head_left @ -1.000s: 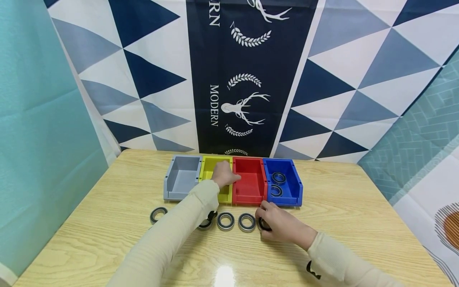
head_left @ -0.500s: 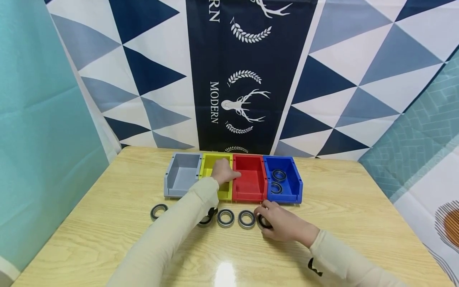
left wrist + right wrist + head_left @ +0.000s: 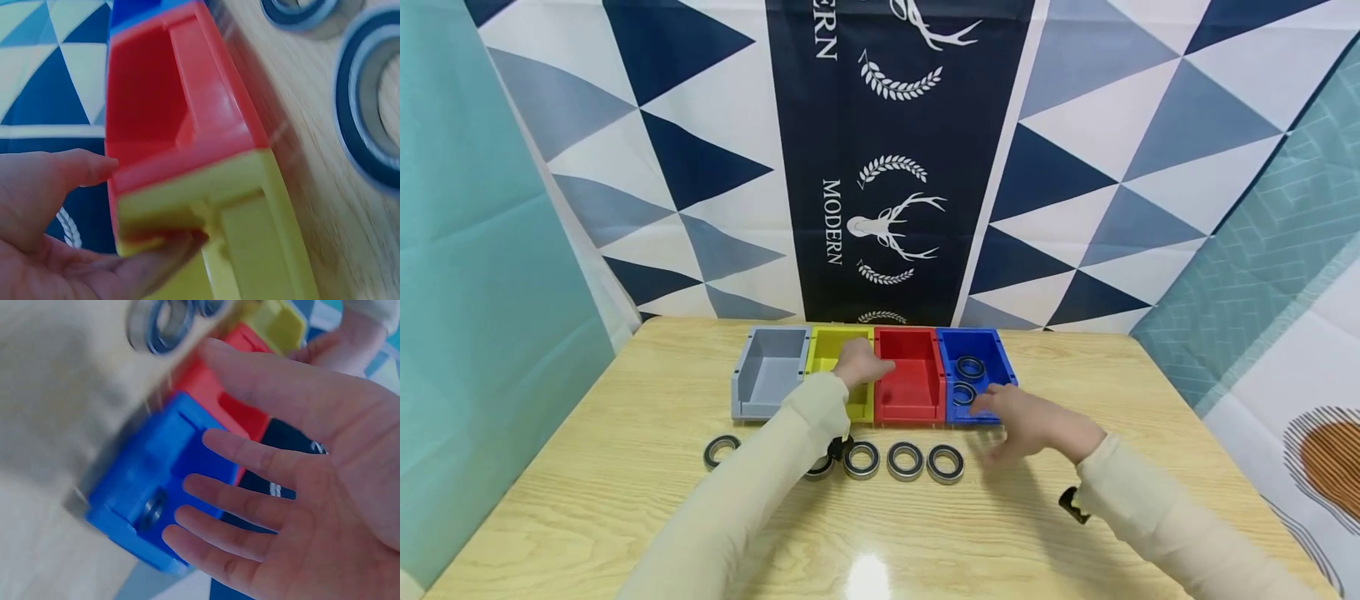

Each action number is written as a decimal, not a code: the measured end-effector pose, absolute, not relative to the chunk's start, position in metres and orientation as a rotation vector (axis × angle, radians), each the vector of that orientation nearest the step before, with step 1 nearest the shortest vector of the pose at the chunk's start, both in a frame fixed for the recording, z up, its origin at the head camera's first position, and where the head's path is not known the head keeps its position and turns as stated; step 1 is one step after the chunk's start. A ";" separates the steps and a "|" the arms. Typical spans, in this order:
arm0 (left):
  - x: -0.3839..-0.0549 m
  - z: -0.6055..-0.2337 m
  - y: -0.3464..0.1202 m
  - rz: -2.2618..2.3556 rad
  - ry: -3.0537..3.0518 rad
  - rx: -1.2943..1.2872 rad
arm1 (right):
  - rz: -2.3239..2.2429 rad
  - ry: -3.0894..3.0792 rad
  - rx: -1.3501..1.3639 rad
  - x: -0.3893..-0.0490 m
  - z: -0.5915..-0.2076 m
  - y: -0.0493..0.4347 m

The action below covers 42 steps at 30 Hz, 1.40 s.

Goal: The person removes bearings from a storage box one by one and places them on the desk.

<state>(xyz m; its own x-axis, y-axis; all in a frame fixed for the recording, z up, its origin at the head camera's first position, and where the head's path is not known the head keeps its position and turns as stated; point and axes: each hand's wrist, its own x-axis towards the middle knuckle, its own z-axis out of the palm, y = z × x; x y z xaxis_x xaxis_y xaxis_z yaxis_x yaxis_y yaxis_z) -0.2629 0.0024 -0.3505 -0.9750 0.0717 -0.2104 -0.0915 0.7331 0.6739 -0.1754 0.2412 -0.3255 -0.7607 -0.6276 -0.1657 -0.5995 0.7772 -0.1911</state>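
Note:
My left hand (image 3: 859,364) hangs over the yellow bin (image 3: 859,413), its fingers dipping inside. In the left wrist view the thumb (image 3: 94,165) is stretched out at the edge of the red bin (image 3: 222,140), well apart from the fingers; no bearing shows between them. My right hand (image 3: 1026,421), fingers spread and holding nothing, is above the front right of the blue bin (image 3: 973,342). Two ball bearings lie in that bin, a rear bearing (image 3: 970,377) and a front bearing (image 3: 964,384). Just left of the right hand, the rightmost table bearing (image 3: 945,479) lies flat.
A grey bin (image 3: 771,410) stands at the row's left end. In front of the bins several bearings lie in a line, among them a middle bearing (image 3: 905,476) and a far-left bearing (image 3: 709,455). The left sleeve (image 3: 752,467) partly covers another bearing.
My right hand has let go of the rightmost bearing, opened, and moved up and right toward the blue bin. My left hand stays over the yellow bin. The head view has shifted slightly.

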 end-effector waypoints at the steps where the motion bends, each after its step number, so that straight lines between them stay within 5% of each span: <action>1: -0.260 -0.349 0.006 1.062 2.725 -0.004 | -0.178 2.747 -0.949 -0.178 -0.321 0.243; 8: -0.245 -0.337 0.043 0.788 2.990 0.027 | -0.075 2.751 -0.818 -0.198 -0.302 0.240; 15: -0.249 -0.343 0.074 1.326 2.829 -0.180 | -0.005 2.805 -0.716 -0.218 -0.299 0.225; 28: -0.250 -0.368 0.090 1.352 2.650 -0.161 | 0.025 2.843 -0.517 -0.226 -0.304 0.219; 42: -0.249 -0.359 0.094 1.202 2.709 -0.128 | -0.007 2.815 -0.596 -0.242 -0.317 0.220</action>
